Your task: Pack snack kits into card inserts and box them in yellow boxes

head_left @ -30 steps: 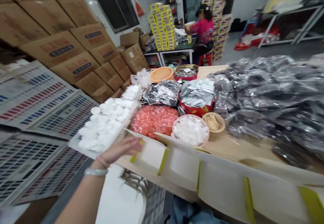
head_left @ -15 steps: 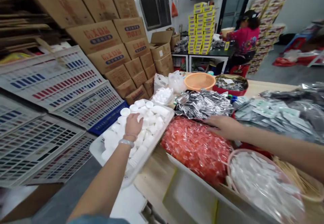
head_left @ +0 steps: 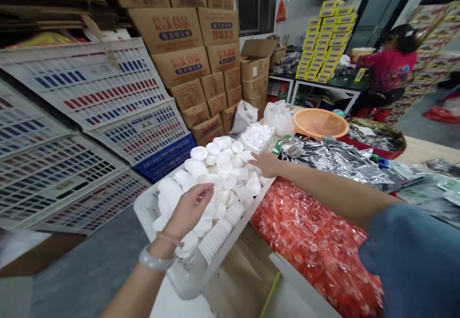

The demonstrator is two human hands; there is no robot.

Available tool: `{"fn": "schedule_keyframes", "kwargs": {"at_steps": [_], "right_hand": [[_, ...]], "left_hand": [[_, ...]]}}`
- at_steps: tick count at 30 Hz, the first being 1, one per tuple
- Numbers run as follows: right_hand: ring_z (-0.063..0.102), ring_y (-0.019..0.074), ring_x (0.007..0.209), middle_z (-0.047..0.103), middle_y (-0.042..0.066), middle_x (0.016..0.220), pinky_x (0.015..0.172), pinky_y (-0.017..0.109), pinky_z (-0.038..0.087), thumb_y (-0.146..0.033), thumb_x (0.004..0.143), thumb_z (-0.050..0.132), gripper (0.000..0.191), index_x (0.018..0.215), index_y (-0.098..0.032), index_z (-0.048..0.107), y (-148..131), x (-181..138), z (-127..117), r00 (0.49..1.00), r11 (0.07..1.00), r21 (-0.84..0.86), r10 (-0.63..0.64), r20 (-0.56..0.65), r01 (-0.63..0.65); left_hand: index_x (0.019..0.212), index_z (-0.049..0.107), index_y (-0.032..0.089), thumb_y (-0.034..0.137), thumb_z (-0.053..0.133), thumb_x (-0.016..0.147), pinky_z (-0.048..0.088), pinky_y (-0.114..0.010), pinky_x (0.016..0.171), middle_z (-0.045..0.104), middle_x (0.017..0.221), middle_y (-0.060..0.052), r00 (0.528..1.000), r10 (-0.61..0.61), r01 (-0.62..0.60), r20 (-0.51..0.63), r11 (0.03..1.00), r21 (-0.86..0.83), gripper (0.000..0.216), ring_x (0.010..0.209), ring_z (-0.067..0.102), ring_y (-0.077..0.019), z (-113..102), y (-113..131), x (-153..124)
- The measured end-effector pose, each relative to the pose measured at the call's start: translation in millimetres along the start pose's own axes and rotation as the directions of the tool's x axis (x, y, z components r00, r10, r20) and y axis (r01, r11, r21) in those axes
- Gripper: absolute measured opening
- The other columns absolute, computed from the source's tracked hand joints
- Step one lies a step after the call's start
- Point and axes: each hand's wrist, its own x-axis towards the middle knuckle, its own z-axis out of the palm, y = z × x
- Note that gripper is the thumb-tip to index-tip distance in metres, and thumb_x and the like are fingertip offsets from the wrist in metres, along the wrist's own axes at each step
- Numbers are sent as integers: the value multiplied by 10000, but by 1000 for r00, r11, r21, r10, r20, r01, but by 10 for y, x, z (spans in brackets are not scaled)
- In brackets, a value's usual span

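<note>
Several white plastic crates with red and blue slats (head_left: pixel 108 85) are stacked at the far left, with printed brown cardboard boxes (head_left: pixel 179 30) piled behind. Next, the left hand (head_left: pixel 189 210) is held over the nearer part of a white rectangular plastic tray (head_left: pixel 144 207), its fingers half curled toward the thumb; whether a cup is pinched there cannot be told. The tray is heaped with small round white cups (head_left: pixel 224 162), some loose, some nested in a ribbed column (head_left: pixel 215 239) along its near right side. At the tray's far right the right hand (head_left: pixel 266 164) is stretched out, its fingertips at the cups; whether any is grasped cannot be told. Such cups, seemingly thin, are probably best lifted lightly by the rim, so that walls are not dented and nested ones are parted singly. The right forearm is best kept raised, since the glossy red wrapped packets (head_left: pixel 309 241) alongside could be brushed. Farther right, silver foil packets (head_left: pixel 338 160) are piled.
</note>
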Motion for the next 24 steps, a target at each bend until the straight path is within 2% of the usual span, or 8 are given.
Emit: {"fn": "schedule_keyframes", "kwargs": {"at_steps": [2, 5, 9, 13, 16, 19, 22, 24], "right_hand": [[295, 347, 1187, 180, 115, 1389, 925, 465, 292, -107, 635, 574, 733, 1299, -216, 282, 75, -58, 16, 1000, 1000, -12, 22, 19, -22], [323, 353, 1168, 213, 140, 1374, 912, 466, 300, -122, 634, 600, 756, 1307, -205, 266, 156, -94, 68, 999, 997, -60, 41, -16, -41], [343, 330, 1155, 156, 124, 1395, 907, 440, 312, -104, 606, 624, 832, 1318, -246, 219, 135, -5, 119, 991, 992, -117, -54, -120, 40], [355, 320, 1149, 162, 138, 1389, 898, 440, 317, -46, 682, 505, 649, 1277, -232, 327, 95, 19, 132, 994, 982, -168, -95, -56, 85], [378, 307, 1130, 231, 161, 1358, 898, 440, 315, -28, 721, 436, 582, 1266, -218, 358, 106, -64, 140, 991, 984, -151, -112, -72, 100], [376, 272, 1136, 256, 147, 1342, 923, 406, 309, -35, 700, 474, 614, 1271, -223, 349, 122, -161, 92, 988, 993, -52, -110, -108, 105], [404, 250, 1113, 297, 129, 1309, 929, 364, 324, -115, 634, 588, 678, 1265, -201, 357, 139, -231, -46, 991, 981, 178, -60, -118, 80], [403, 240, 1111, 375, 110, 1256, 947, 357, 306, -123, 603, 601, 664, 1234, -178, 401, 163, -276, -157, 991, 930, 359, -31, -133, 77]], "left_hand": [[949, 565, 157, 446, 435, 719, 455, -291, 732, 614, 924, -50, 1000, -16, 16, 24, 1000, -14, 392, 804, 559, -174, -22, -3, -37], [942, 572, 149, 420, 438, 731, 452, -285, 733, 616, 925, -54, 998, 47, -44, 52, 998, -46, 369, 816, 561, -173, 37, 92, 61], [957, 571, 134, 366, 434, 754, 455, -287, 724, 618, 928, -67, 989, 141, -135, 54, 985, -107, 337, 819, 567, -169, 215, 235, 279], [959, 571, 134, 341, 439, 756, 452, -283, 724, 620, 923, -71, 984, 158, -145, 77, 979, -143, 318, 817, 567, -165, 287, 272, 303], [953, 572, 138, 341, 442, 754, 449, -284, 733, 618, 932, -71, 987, 139, -127, 83, 981, -144, 313, 826, 562, -166, 251, 264, 229], [955, 569, 140, 348, 437, 756, 450, -285, 731, 615, 932, -69, 989, 120, -106, 89, 984, -145, 317, 818, 561, -164, 243, 249, 196], [975, 562, 136, 339, 432, 758, 456, -278, 710, 605, 917, -66, 988, 125, -110, 94, 983, -145, 325, 801, 558, -159, 300, 237, 237], [1024, 539, 130, 313, 442, 753, 459, -283, 716, 585, 946, -71, 986, 146, -138, 75, 985, -107, 342, 808, 553, -160, 357, 234, 299]]}}
